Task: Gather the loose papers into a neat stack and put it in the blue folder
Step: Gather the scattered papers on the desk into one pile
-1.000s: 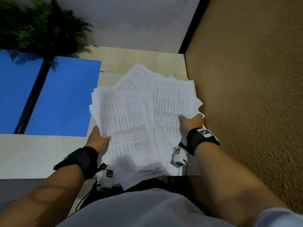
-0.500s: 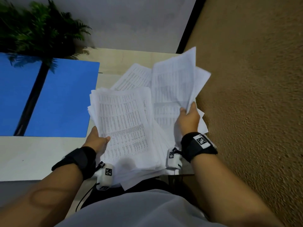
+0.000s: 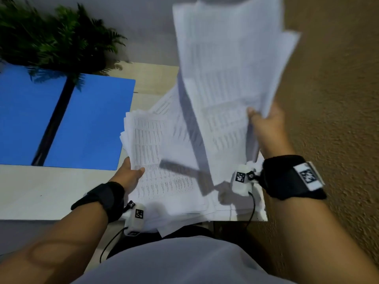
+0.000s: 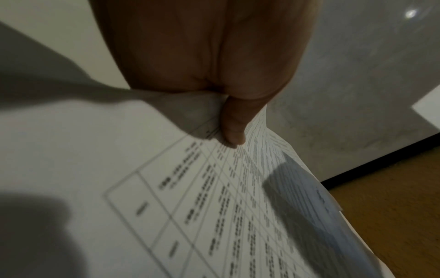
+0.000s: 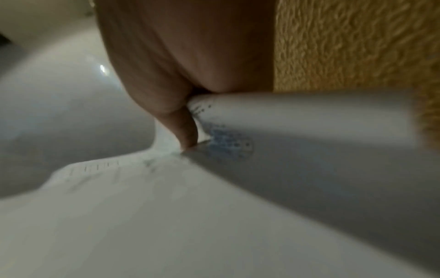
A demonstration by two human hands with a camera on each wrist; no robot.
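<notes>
A messy pile of printed papers (image 3: 164, 165) lies at the table's near right corner. My left hand (image 3: 131, 175) grips the pile's left edge, thumb on the top sheet (image 4: 166, 197). My right hand (image 3: 266, 124) pinches a bundle of sheets (image 3: 229, 64) by its lower edge and holds it up, blurred, above the pile; in the right wrist view the thumb presses on that bundle (image 5: 273, 150). The blue folder (image 3: 86, 124) lies open and flat on the table to the left, with a black spine down its middle.
A green potted fern (image 3: 51, 37) stands at the table's back left, overhanging the folder. A textured tan wall (image 3: 332, 99) runs close along the right side. Bare pale tabletop (image 3: 51, 191) shows in front of the folder. Cables hang from both wrist cameras.
My right hand has lifted a bundle of sheets from the right of the pile, higher in each frame. My left hand has kept its hold on the pile's left edge.
</notes>
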